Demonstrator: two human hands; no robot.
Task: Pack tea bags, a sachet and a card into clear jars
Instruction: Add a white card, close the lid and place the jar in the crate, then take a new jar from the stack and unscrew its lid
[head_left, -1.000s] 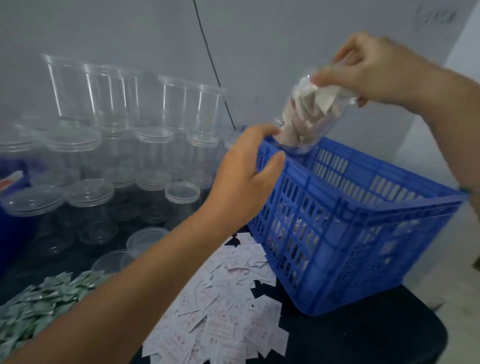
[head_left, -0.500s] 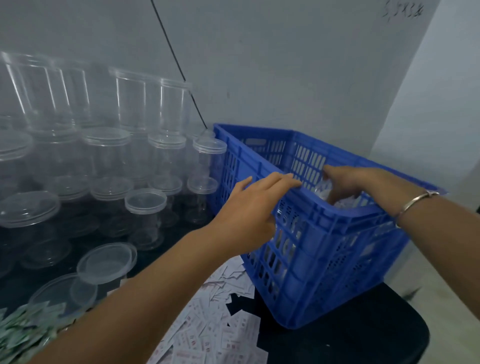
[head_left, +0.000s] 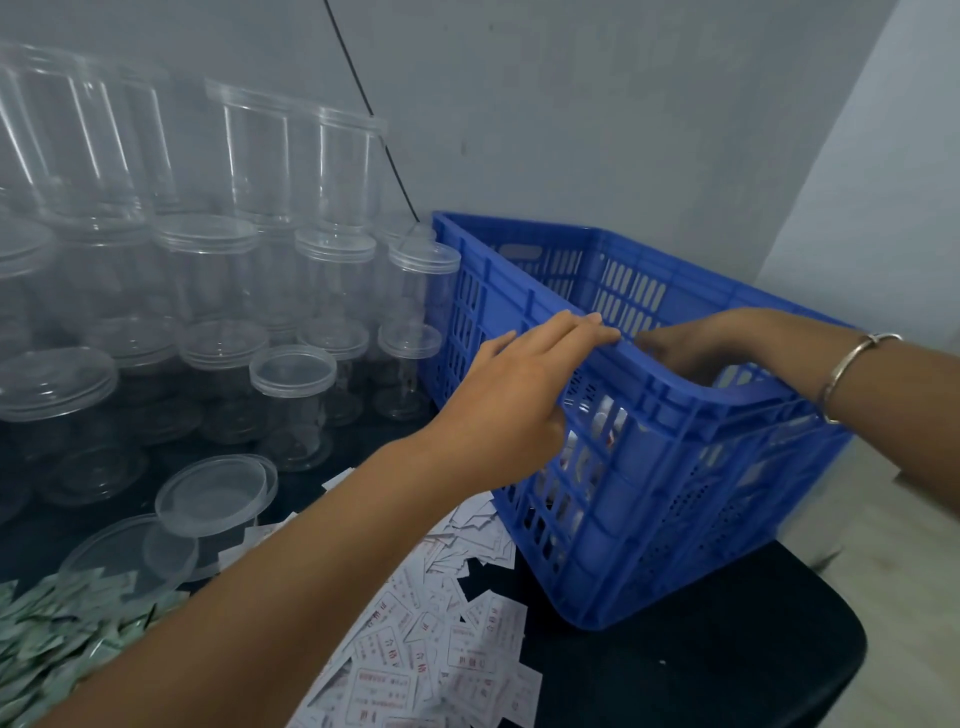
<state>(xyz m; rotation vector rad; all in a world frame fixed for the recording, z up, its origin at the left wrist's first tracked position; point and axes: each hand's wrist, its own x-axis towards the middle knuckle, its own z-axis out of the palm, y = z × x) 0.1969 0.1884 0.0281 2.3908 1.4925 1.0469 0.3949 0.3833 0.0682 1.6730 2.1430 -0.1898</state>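
Observation:
A blue slotted crate (head_left: 649, 499) stands on the black table, right of centre. My left hand (head_left: 519, 384) lies on its near rim, fingers stretched along the top edge and thumb against the outer wall. My right hand (head_left: 691, 348) reaches down inside the crate from the right; the rim hides its fingertips and whatever they hold. White contents (head_left: 597, 421) show through the crate's slots. Empty clear jars (head_left: 293, 400) with lids are stacked at the left. White printed cards (head_left: 415, 639) lie scattered in front. Green sachets (head_left: 57, 639) are heaped at the bottom left.
Loose clear lids (head_left: 213, 493) lie on the table between the jars and the sachets. A black cable (head_left: 363, 98) runs down the grey wall behind the crate. The black table's rounded edge (head_left: 831, 675) ends at the lower right, floor beyond.
My right hand carried a filled jar from above the crate down into it, and the jar is now out of sight. My left hand shifted from gripping the crate's corner to lying along the rim.

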